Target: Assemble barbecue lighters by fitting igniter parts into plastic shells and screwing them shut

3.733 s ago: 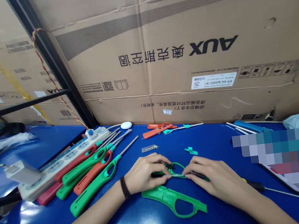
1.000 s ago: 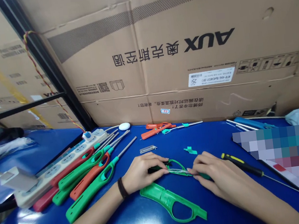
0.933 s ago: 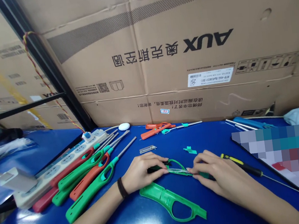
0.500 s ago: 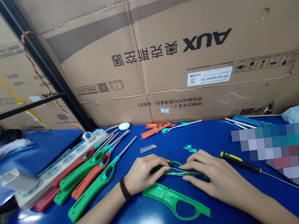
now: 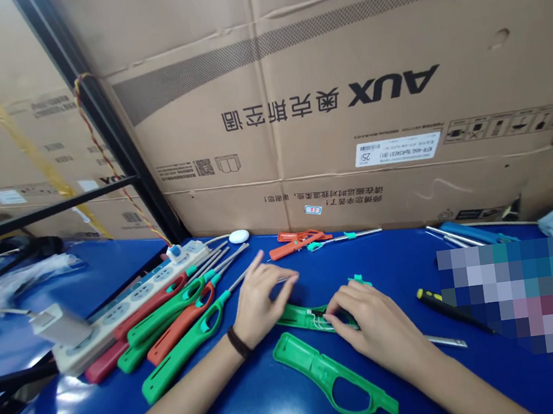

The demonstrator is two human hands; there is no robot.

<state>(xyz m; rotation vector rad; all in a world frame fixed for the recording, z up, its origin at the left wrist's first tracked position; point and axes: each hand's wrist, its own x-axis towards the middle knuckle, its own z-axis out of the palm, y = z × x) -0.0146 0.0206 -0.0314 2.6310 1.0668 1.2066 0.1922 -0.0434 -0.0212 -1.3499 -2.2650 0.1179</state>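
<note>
My left hand (image 5: 262, 297) is raised over the table, with thumb and index finger closed at a small clear tube (image 5: 285, 278) that is mostly hidden. My right hand (image 5: 373, 313) pinches at the inside of an opened green lighter half (image 5: 297, 316), where thin white wires and a dark part show. A metal barrel (image 5: 447, 341) sticks out beyond my right wrist. Nearer to me lies the other green casing half (image 5: 321, 369), hollow side up. A teal trigger piece (image 5: 359, 280) sits just behind my right hand.
Several red, orange and green long lighters lie at left against a white power strip (image 5: 138, 292). Opened orange lighter parts (image 5: 298, 243) rest near the cardboard box (image 5: 319, 141). A black-yellow screwdriver (image 5: 453, 309) lies at right. A black frame post (image 5: 104, 114) stands at left.
My left hand has left the green lighter half and moved up and back to the clear tube. My right hand stays at the lighter half. The view has shifted slightly.
</note>
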